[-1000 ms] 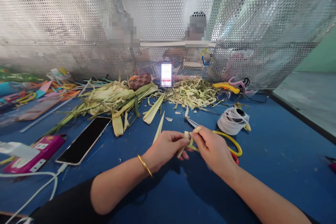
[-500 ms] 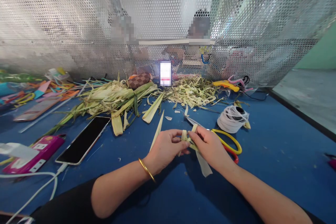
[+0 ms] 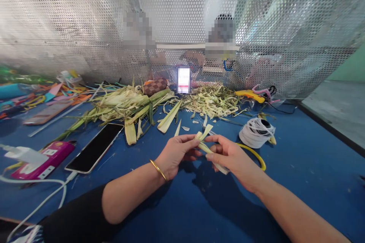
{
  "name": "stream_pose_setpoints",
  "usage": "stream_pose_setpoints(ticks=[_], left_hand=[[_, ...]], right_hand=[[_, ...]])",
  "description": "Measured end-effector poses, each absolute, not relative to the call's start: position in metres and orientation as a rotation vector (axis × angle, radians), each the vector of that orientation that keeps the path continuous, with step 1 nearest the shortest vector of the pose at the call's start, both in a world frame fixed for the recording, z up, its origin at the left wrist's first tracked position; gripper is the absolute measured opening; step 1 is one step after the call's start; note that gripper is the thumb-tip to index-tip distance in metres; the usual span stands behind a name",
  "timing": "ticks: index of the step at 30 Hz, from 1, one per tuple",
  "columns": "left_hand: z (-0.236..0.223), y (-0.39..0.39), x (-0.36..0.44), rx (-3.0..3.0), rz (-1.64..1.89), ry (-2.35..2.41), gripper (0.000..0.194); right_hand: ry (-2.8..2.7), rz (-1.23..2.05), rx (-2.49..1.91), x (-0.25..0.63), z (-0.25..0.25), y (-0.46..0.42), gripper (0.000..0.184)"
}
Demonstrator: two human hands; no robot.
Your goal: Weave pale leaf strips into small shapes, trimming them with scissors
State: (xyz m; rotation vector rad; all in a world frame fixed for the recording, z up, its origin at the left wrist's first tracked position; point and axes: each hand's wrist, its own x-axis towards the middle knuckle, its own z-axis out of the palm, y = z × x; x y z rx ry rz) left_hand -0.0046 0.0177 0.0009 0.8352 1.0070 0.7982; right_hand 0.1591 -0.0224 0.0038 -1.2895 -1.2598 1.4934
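my left hand (image 3: 182, 152) pinches a pale folded strip of husk (image 3: 205, 148) near its upper end, thumb and forefinger pressed on it. my right hand (image 3: 225, 155) has its fingers round the lower part of the same strip, thumb on top, and a loose end hangs out below them. the strip is held up over the blue counter (image 3: 299, 152), between my two hands, with one short end crossing another at the top. a gold bangle (image 3: 158, 170) sits on my left wrist.

just beyond my right hand, yellow-handled scissors (image 3: 258, 154) lie on the counter, partly covered by that hand. past them, toward the counter's right edge, stands a roll of white cord (image 3: 257, 133). along the far edge, by the perforated metal screen (image 3: 176, 15), there is a heap of long husks (image 3: 122, 104) to the left and a heap of thin shreds (image 3: 212, 100) to the right, with a checkered pouch (image 3: 155, 87) on the back of the husks. a yellow tool (image 3: 251, 95) lies right of the shreds.

on the left side a black-screened phone (image 3: 95, 148) lies with a white cable plugged in, beside a magenta power strip (image 3: 45, 161). the colourful bits (image 3: 54, 95) in the far left corner look like paper or plastic, though they're too blurred for me to be sure.
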Motion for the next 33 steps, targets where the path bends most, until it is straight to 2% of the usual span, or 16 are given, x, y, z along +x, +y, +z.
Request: stream_pose_setpoints(ticks=[4, 9, 13, 18, 21, 24, 26, 28, 33], left_hand=[[0.002, 0.021, -0.005, 0.816, 0.866, 1.023, 0.004], [0.005, 0.023, -0.006, 0.827, 0.864, 0.975, 0.011], [0.004, 0.022, -0.006, 0.879, 0.866, 0.945, 0.015], [0.002, 0.02, -0.006, 0.95, 0.826, 0.923, 0.014], [0.001, 0.019, -0.005, 0.976, 0.79, 0.902, 0.012], [-0.001, 0.018, -0.004, 0.946, 0.744, 0.882, 0.013], [-0.002, 0.017, -0.003, 0.919, 0.719, 0.875, 0.013], [-0.003, 0.015, -0.003, 0.903, 0.69, 0.874, 0.014], [-0.003, 0.012, -0.003, 0.872, 0.609, 0.89, 0.011]], right_hand=[[-1.27, 1.465, -1.196, 0.168, 0.003, -0.018, 0.043], [-1.302, 1.453, -1.121, 0.175, -0.002, -0.014, 0.024], [-1.075, 1.516, -1.145, 0.175, -0.004, -0.013, 0.013], [-0.87, 1.618, -0.982, 0.171, 0.002, -0.015, 0.025], [-0.991, 1.48, -1.045, 0.17, 0.001, -0.016, 0.026], [-1.295, 1.101, -1.179, 0.169, -0.003, -0.016, 0.014], [-1.43, 0.883, -1.185, 0.169, -0.005, -0.016, 0.018], [-1.462, 0.834, -1.156, 0.169, -0.006, -0.016, 0.022], [-1.523, 0.949, -1.23, 0.166, -0.008, -0.019, 0.021]])
